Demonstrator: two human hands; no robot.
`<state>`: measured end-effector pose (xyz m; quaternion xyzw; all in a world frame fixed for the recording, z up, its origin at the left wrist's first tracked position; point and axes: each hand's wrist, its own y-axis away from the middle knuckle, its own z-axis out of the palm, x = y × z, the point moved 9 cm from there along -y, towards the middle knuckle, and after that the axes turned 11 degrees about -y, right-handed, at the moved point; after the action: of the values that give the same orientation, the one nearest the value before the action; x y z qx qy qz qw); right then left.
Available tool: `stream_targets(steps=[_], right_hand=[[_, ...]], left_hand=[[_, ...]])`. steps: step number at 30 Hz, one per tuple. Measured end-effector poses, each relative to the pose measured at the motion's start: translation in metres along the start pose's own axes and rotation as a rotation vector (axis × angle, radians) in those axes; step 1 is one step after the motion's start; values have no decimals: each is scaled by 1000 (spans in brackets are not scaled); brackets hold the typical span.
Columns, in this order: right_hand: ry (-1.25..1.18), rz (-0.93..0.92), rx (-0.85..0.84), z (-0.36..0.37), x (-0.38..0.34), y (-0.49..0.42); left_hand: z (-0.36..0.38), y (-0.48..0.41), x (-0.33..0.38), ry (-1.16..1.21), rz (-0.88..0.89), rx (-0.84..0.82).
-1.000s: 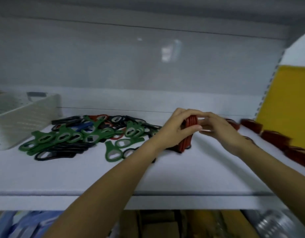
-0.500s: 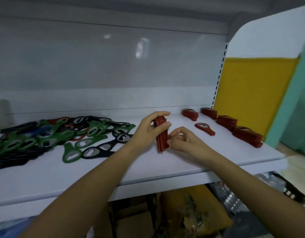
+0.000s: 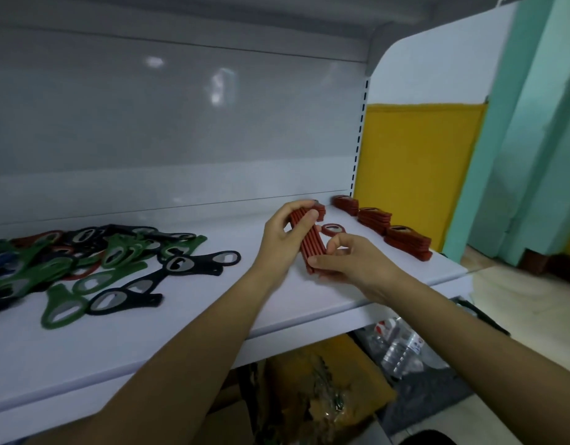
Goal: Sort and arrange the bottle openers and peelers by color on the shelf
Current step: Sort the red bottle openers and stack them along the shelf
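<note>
back panel (image 3: 181, 123): grey, glossy, light glare spots, behind the whole shelf
shelf (image 3: 181, 316): white board, runs left to right, holds all the openers
teal wall (image 3: 534, 139): far right, past the shelf end
yellow panel (image 3: 415, 175): just right of the shelf upright, behind the red stacks
mixed pile (image 3: 84, 252): left half of the shelf; green, black, red and a bit of blue openers, tangled and overlapping, lying flat
cardboard box (image 3: 325, 380): below the shelf, brown, contents unclear
water bottles (image 3: 399, 345): below the shelf, right of the box, clear plastic with red and white labels
left hand (image 3: 280, 242): mid shelf, thumb over the top end of the held red stack, fingers wrapped behind it, gripping
right hand (image 3: 354, 264): thumb and fingers pinch the lower end of the same stack, index finger curled up
held red stack (image 3: 312, 248): red openers pressed together on edge, tilted, between both hands over the shelf right of centre; can't tell if the bottom touches the board
red stacks (image 3: 407, 242): three flat piles in a row along the right edge, apart from each other; a fourth pile partly hidden behind the left hand
single red opener (image 3: 333, 229): lies flat alone, between the held stack and the row of piles
</note>
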<state>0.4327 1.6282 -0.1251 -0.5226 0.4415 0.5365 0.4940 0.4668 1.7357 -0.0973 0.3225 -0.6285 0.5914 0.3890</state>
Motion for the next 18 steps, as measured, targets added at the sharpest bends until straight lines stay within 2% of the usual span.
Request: stream_targets(steps=[5,8,11,13,16,18], right_hand=[[-35,29,20,-25,1,7],[29,-21,68,-43,-6,10],[141,-38,139,-67,-12,11],[269,-44,198,-84,-16,12],[718,-73,266,-102,-27,14],[951,-59,280,-102,-31,15]], left_hand=[[31,-7,-11,-10,-19,-39],[56,-9,-14,126,-105,-122],[78,-12,-22,105,-196,-199],[91,-12,-32,49,-264,-282],[105,-13,-47,-160,-294,-423],[102,-15,-53,-343,-282,-382]])
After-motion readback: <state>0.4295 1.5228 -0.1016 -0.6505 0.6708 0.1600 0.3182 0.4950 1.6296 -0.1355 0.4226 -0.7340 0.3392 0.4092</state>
